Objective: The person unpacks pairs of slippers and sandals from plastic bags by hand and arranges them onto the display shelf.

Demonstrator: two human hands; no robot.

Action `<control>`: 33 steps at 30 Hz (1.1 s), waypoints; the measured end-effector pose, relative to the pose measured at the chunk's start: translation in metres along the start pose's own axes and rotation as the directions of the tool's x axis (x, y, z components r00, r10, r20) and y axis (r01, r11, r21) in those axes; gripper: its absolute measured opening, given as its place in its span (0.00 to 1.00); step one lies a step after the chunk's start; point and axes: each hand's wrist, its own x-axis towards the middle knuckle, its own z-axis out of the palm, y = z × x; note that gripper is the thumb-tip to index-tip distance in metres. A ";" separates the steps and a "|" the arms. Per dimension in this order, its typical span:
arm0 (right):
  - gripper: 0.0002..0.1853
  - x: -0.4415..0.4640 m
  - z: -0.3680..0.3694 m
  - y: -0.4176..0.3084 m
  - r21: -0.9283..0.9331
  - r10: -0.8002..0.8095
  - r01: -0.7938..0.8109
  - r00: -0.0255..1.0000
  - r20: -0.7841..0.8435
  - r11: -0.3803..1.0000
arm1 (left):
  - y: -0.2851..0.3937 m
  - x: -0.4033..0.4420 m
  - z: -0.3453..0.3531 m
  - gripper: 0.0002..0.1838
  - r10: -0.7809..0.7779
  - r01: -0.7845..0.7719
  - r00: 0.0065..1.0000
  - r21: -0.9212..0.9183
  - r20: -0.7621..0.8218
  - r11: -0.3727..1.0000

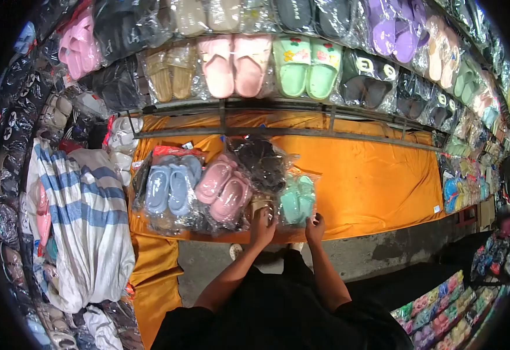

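Note:
My left hand [263, 230] is at the near end of a pair of brown slippers [260, 203] in clear plastic, its fingers curled over their lower edge. My right hand [315, 228] is bent at the lower right corner of the bagged mint green slippers [297, 199], fingers and thumb drawn together on the wrapping. Behind the brown pair lies a dark bagged pair [259, 162], partly covering it. To the left are pink clog slippers [224, 189] and light blue slippers [169, 188], each in clear plastic, on the orange cloth [371, 181].
A metal rail [278, 132] runs along the back of the cloth. Beyond it hang rows of bagged slippers, including light green ones [307, 67]. A striped white and blue sheet [88, 216] covers goods at left. More bagged footwear [441, 309] is at lower right.

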 end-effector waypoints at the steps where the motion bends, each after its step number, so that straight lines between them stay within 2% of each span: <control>1: 0.29 0.011 0.008 0.046 -0.115 -0.140 0.134 0.989 -0.040 0.984 | -0.001 0.003 0.024 0.27 -0.180 0.190 0.980 -0.129 0.087 0.973; 2: 0.37 0.023 0.018 0.101 -0.252 -0.245 0.238 0.970 0.005 0.938 | -0.036 0.000 0.061 0.34 -0.209 0.224 0.970 -0.130 0.120 0.966; 3: 0.37 0.030 0.011 0.099 -0.241 -0.241 0.234 0.971 0.002 0.942 | -0.026 0.000 0.071 0.34 -0.204 0.218 0.972 -0.120 0.118 0.969; 4: 0.38 0.035 0.000 0.084 0.059 0.081 -0.097 0.970 0.231 0.994 | -0.010 0.001 0.078 0.36 -0.365 0.392 0.919 -0.268 0.148 0.880; 5: 0.39 0.038 -0.014 0.071 0.248 0.297 -0.474 0.801 0.520 0.845 | 0.001 -0.001 0.089 0.38 -0.511 0.547 0.835 -0.402 0.204 0.734; 6: 0.40 0.048 -0.024 0.062 0.163 0.260 -0.442 0.746 0.613 0.882 | -0.011 -0.003 0.101 0.39 -0.477 0.494 0.869 -0.297 0.133 0.817; 7: 0.40 0.055 -0.034 0.055 0.160 0.261 -0.445 0.740 0.620 0.881 | -0.006 -0.003 0.104 0.39 -0.483 0.498 0.866 -0.293 0.128 0.816; 9: 0.38 0.070 -0.045 0.044 0.131 0.427 -0.706 0.554 0.715 0.696 | 0.009 -0.001 0.101 0.35 -0.634 0.745 0.665 -0.404 0.395 0.531; 10: 0.33 0.078 -0.045 0.037 0.205 0.386 -0.792 0.483 0.786 0.575 | 0.002 0.001 0.108 0.30 -0.585 0.826 0.560 -0.447 0.587 0.342; 11: 0.33 0.085 -0.049 0.030 0.198 0.380 -0.795 0.472 0.796 0.573 | -0.004 -0.003 0.113 0.30 -0.596 0.825 0.561 -0.450 0.574 0.343; 13: 0.30 0.098 -0.063 0.016 0.115 0.245 -0.651 0.435 0.866 0.750 | 0.025 -0.002 0.106 0.27 -0.606 0.881 0.468 -0.290 0.643 0.374; 14: 0.30 0.099 -0.074 0.010 0.116 0.246 -0.656 0.433 0.867 0.746 | 0.030 -0.004 0.107 0.27 -0.610 0.883 0.465 -0.283 0.641 0.375; 16: 0.27 0.103 -0.096 -0.009 0.174 0.243 -0.782 0.384 0.891 0.599 | 0.035 -0.002 0.110 0.32 -0.469 0.921 0.381 -0.279 0.797 0.273; 17: 0.27 0.105 -0.099 0.003 0.181 0.243 -0.783 0.390 0.888 0.595 | 0.038 -0.002 0.115 0.32 -0.468 0.921 0.378 -0.272 0.799 0.279; 19: 0.27 0.107 -0.108 0.027 0.202 0.126 -0.780 0.337 0.933 0.593 | 0.051 -0.005 0.119 0.33 -0.400 0.917 0.317 -0.169 0.860 0.362; 20: 0.27 0.108 -0.117 0.034 0.212 0.127 -0.782 0.346 0.929 0.586 | 0.057 -0.008 0.127 0.33 -0.398 0.916 0.310 -0.159 0.863 0.369; 22: 0.25 0.111 -0.155 0.016 0.283 0.115 -0.873 0.354 0.928 0.398 | 0.062 -0.012 0.151 0.36 -0.479 0.912 0.346 -0.170 0.806 0.373; 23: 0.25 0.113 -0.171 0.010 0.294 0.117 -0.869 0.366 0.923 0.397 | 0.065 -0.009 0.158 0.36 -0.472 0.910 0.345 -0.166 0.812 0.380; 25: 0.24 0.117 -0.195 0.005 0.367 0.305 -0.825 0.515 0.801 0.429 | 0.072 -0.002 0.169 0.38 -0.407 0.890 0.426 -0.294 0.808 0.348; 26: 0.24 0.123 -0.198 0.011 0.374 0.307 -0.824 0.520 0.797 0.427 | 0.074 0.000 0.172 0.39 -0.379 0.876 0.465 -0.355 0.800 0.327; 29: 0.23 0.139 -0.203 0.024 0.378 0.357 -0.828 0.529 0.769 0.413 | 0.088 0.001 0.176 0.35 -0.378 0.888 0.449 -0.357 0.809 0.291; 30: 0.21 0.142 -0.203 0.023 0.408 0.335 -0.804 0.563 0.755 0.432 | 0.091 0.002 0.175 0.35 -0.374 0.888 0.447 -0.354 0.813 0.292; 32: 0.17 0.147 -0.200 0.020 0.431 0.309 -0.757 0.613 0.727 0.490 | 0.095 0.004 0.166 0.30 -0.540 0.936 0.336 -0.206 0.772 0.287; 33: 0.17 0.149 -0.197 0.025 0.429 0.308 -0.758 0.612 0.728 0.492 | 0.092 0.004 0.166 0.30 -0.540 0.936 0.336 -0.208 0.771 0.285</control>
